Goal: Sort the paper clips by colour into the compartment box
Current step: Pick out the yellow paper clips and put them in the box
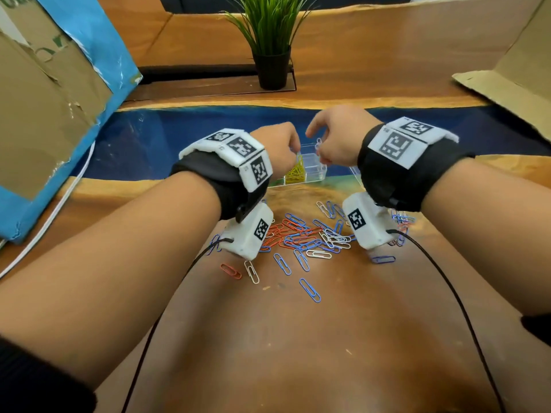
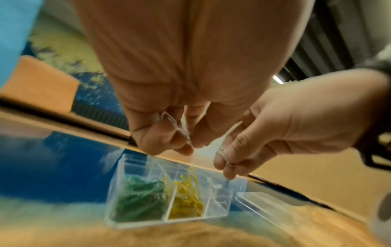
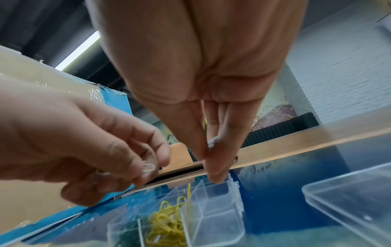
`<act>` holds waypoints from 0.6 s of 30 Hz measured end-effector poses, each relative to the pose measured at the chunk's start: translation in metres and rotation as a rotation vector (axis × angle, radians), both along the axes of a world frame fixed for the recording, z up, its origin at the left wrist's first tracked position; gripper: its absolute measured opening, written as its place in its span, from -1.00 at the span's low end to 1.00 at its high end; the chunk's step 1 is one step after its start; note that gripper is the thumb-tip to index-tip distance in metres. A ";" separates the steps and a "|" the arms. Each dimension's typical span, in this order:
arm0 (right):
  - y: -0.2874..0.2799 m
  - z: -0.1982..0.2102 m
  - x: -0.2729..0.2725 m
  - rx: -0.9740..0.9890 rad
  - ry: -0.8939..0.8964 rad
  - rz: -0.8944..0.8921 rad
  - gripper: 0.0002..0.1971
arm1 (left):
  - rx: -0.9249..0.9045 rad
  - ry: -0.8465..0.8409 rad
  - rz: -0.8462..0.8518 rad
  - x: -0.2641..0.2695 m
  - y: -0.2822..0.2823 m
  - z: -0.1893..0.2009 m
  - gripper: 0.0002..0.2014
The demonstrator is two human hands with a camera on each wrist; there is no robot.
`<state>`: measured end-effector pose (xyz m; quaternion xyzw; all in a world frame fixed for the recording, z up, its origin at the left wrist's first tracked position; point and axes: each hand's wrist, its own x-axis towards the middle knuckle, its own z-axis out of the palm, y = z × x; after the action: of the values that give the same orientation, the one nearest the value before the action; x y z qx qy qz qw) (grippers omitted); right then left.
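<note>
A clear compartment box (image 1: 316,177) sits past the pile of red, blue and white paper clips (image 1: 307,236). Its near row holds green clips (image 2: 139,202), yellow clips (image 2: 188,200) and a few white clips (image 2: 217,195). Both hands hover just above the box. My left hand (image 2: 186,147) has its fingers curled round some white clips (image 2: 175,127). My right hand (image 3: 211,160) pinches a white clip (image 3: 211,143) between thumb and fingertips over the right-hand compartment (image 3: 213,215). That white clip (image 1: 318,143) also shows between the hands in the head view.
The box's clear lid (image 3: 349,210) lies to the right of the box. A potted plant (image 1: 272,40) stands at the back. Cardboard walls (image 1: 44,99) flank the table on both sides. Loose clips (image 1: 310,290) lie scattered nearer to me on the wooden table (image 1: 298,353).
</note>
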<state>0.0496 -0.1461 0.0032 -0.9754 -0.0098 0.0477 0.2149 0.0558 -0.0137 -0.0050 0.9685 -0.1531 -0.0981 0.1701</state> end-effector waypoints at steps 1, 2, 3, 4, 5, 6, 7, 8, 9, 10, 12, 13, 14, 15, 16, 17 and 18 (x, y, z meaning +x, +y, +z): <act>0.001 0.001 0.001 -0.014 -0.007 0.006 -0.59 | 0.018 -0.017 -0.003 0.003 -0.003 0.001 -0.72; 0.002 0.002 0.001 -0.020 -0.012 0.013 -0.58 | 0.038 -0.024 -0.008 0.005 -0.006 0.001 -0.70; 0.002 0.002 0.001 -0.017 -0.015 0.020 -0.59 | 0.055 -0.032 -0.016 0.007 -0.010 0.002 -0.69; 0.001 0.003 0.000 -0.005 -0.016 0.024 -0.60 | 0.060 -0.045 -0.027 0.009 -0.013 0.003 -0.68; -0.001 0.004 0.000 0.012 -0.013 0.024 -0.63 | 0.062 -0.061 -0.041 0.010 -0.016 0.003 -0.68; -0.003 0.005 -0.001 0.029 -0.005 0.018 -0.64 | 0.063 -0.079 -0.057 0.012 -0.018 0.003 -0.68; -0.006 0.005 -0.002 0.043 0.005 0.006 -0.64 | 0.067 -0.094 -0.073 0.013 -0.021 0.002 -0.67; -0.010 0.006 -0.003 0.053 0.011 -0.011 -0.62 | 0.075 -0.101 -0.090 0.014 -0.023 0.002 -0.67; -0.014 0.006 -0.003 0.060 0.012 -0.029 -0.60 | 0.089 -0.103 -0.108 0.015 -0.025 0.002 -0.66; -0.018 0.005 -0.004 0.068 0.013 -0.046 -0.59 | 0.104 -0.111 -0.131 0.016 -0.028 0.002 -0.66; -0.026 0.003 -0.006 0.106 0.026 -0.080 -0.59 | 0.143 -0.134 -0.177 0.016 -0.034 0.003 -0.65; -0.030 0.001 -0.006 0.128 0.032 -0.096 -0.59 | 0.164 -0.145 -0.200 0.016 -0.037 0.004 -0.64; -0.033 -0.001 -0.007 0.143 0.037 -0.110 -0.61 | 0.183 -0.153 -0.221 0.016 -0.039 0.004 -0.64; -0.036 -0.003 -0.008 0.148 0.043 -0.120 -0.62 | 0.199 -0.154 -0.238 0.016 -0.042 0.004 -0.63; -0.039 -0.005 -0.009 0.147 0.049 -0.125 -0.63 | 0.212 -0.147 -0.249 0.016 -0.043 0.004 -0.62; -0.041 -0.007 -0.011 0.141 0.055 -0.127 -0.64 | 0.223 -0.136 -0.257 0.016 -0.045 0.003 -0.60; -0.043 -0.008 -0.012 0.134 0.058 -0.126 -0.65 | 0.230 -0.128 -0.260 0.016 -0.046 0.003 -0.59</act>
<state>0.0373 -0.1894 -0.0051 -0.9557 0.0546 0.0614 0.2826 0.0721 -0.0593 -0.0022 0.9578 -0.2756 -0.0744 0.0342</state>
